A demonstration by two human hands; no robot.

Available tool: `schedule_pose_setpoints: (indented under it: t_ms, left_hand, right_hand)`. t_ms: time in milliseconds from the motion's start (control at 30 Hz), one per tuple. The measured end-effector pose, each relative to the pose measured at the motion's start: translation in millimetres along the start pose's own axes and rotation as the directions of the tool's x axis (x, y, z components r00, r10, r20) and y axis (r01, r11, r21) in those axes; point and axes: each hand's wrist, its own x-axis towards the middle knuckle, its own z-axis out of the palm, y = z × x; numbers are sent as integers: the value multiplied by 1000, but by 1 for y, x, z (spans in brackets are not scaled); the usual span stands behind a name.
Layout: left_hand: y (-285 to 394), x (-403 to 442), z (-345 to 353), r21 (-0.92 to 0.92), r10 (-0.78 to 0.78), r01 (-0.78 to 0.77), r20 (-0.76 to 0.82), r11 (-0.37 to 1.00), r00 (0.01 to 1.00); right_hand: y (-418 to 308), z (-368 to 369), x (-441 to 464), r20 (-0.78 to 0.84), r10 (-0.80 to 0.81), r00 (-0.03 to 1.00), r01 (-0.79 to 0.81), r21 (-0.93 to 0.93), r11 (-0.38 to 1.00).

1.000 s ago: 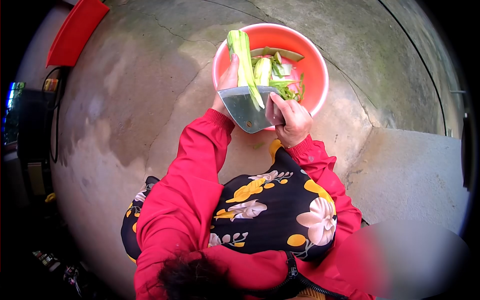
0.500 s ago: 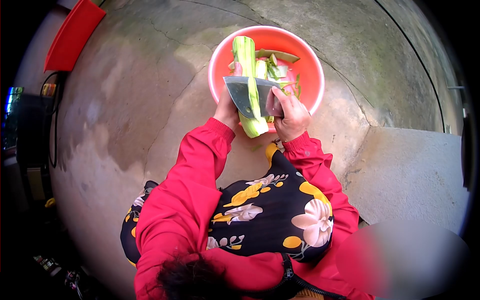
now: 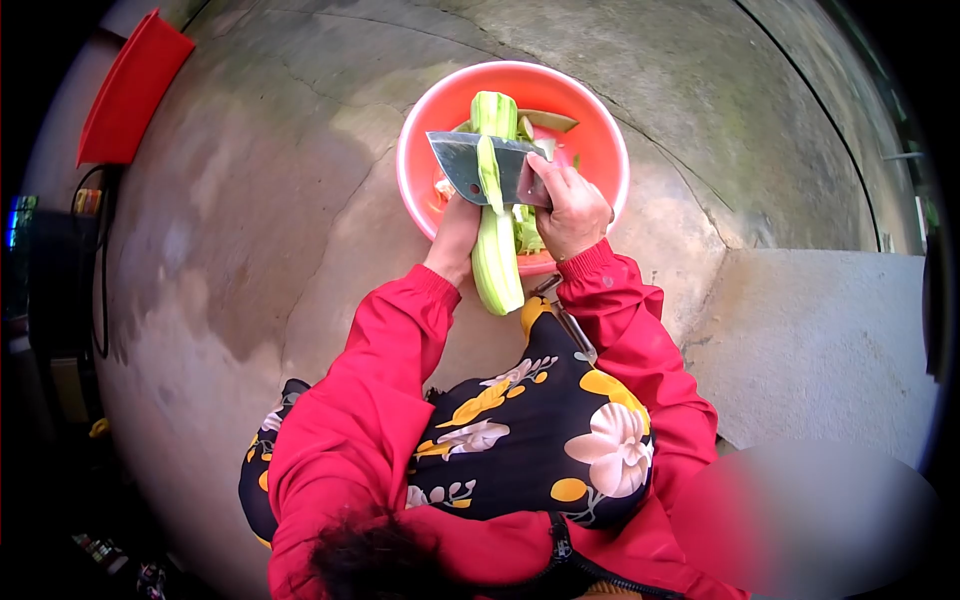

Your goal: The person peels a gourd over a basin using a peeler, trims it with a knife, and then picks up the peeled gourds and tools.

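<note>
Right hand (image 3: 572,207) is clamped on the cleaver (image 3: 460,163), left hand (image 3: 456,238) grips the pale green vegetable (image 3: 496,262) over the basin (image 3: 592,150). If the cleaver skids on slippery flesh, that left hand could get nicked.

Open floor (image 3: 230,230) left of the basin (image 3: 598,145), cleaver (image 3: 457,158) and long vegetable (image 3: 496,262) over its opening

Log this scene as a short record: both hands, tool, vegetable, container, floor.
Right hand: grips a broad metal cleaver
Left hand: holds a long, pale-green gourd; fingers mostly hidden
Cleaver: crosses the gourd, a thin green strip on its blade
Gourd: far end over the container, near end past its rim
Container: round, pinkish-red basin, green peelings inside
Floor: cracked, grey-brown concrete
</note>
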Motion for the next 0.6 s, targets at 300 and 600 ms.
schedule_pose_setpoints:
  t_ms: [300, 600]
  left_hand:
    - [-7, 2, 3, -109, 29, -23, 51, 994, 998]
    - [-12, 0, 11, -146, 38, -37, 4, 989, 999]
  right_hand:
    - [13, 13, 6, -128, -43, 991, 41, -23, 999]
    - [24, 32, 7, -174, -70, 982, 81, 58, 995]
